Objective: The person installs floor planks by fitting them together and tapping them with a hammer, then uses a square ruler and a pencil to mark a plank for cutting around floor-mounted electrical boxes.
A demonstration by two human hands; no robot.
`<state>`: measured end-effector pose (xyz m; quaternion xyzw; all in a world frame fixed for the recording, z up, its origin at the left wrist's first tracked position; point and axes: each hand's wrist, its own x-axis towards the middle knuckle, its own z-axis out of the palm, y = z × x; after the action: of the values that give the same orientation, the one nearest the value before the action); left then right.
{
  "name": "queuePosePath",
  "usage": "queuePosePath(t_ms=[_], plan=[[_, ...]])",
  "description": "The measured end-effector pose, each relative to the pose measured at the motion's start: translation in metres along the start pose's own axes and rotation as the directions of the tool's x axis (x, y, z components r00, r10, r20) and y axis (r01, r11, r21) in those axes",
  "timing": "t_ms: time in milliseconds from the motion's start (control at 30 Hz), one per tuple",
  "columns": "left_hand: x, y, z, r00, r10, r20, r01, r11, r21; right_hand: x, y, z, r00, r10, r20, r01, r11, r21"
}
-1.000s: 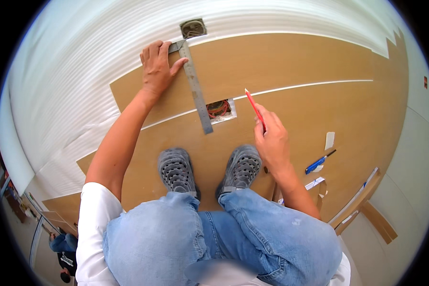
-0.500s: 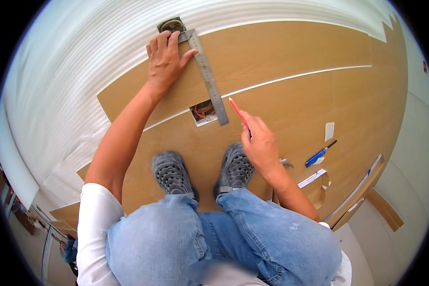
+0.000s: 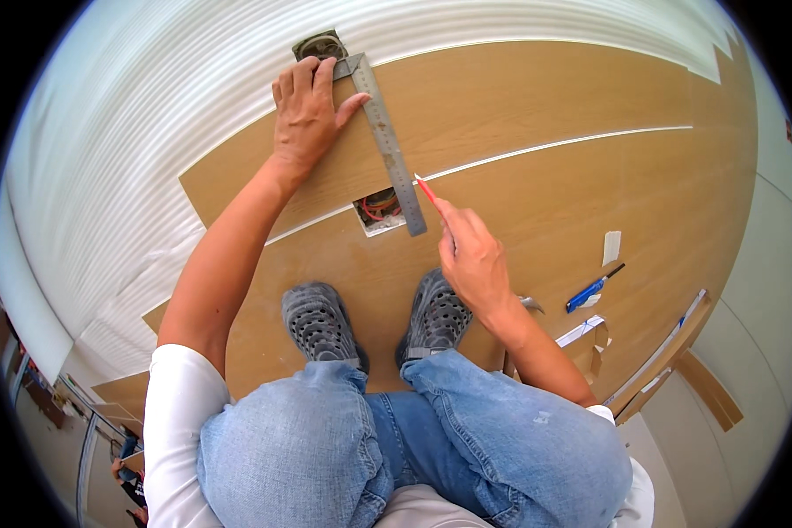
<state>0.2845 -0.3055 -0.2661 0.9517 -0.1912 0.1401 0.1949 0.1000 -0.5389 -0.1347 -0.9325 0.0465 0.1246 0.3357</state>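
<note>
My left hand (image 3: 306,110) presses a metal try square (image 3: 383,145) onto a loose wood-look plank (image 3: 501,97). Its fingers lie over the stock at the plank's far edge, and the thumb rests near the blade. The blade runs toward me across the plank, past its near edge, ending beside a square cutout (image 3: 378,211) with wires in it. My right hand (image 3: 475,255) grips a red pencil (image 3: 426,187). The pencil's pale tip is just right of the blade, by the white gap along the plank's near edge; whether it touches is unclear.
White ribbed underlay (image 3: 149,176) spreads beyond the planks, with a second wired opening (image 3: 319,46) at the far side. A blue utility knife (image 3: 594,289), a white scrap (image 3: 611,247) and plank offcuts (image 3: 711,387) lie to the right. My grey clogs (image 3: 321,324) stand on the laid floor.
The pencil tip has moved slightly left, closer to the square's blade, as my right hand shifted left. My left hand and the square keep their place on the plank.
</note>
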Motion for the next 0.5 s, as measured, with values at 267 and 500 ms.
queuePosePath(t_ms=[267,500], plan=[[0.0,0.0,-0.005,1.0,-0.011,-0.001,0.011,1.0,-0.006,0.016,-0.003,0.0,0.999,-0.039,0.027,0.039,0.999,-0.016],[0.001,0.001,-0.002,1.0,-0.014,-0.002,0.014,1.0,-0.022,0.092,-0.01,0.009,0.978,-0.202,-0.051,0.198,0.978,-0.069]])
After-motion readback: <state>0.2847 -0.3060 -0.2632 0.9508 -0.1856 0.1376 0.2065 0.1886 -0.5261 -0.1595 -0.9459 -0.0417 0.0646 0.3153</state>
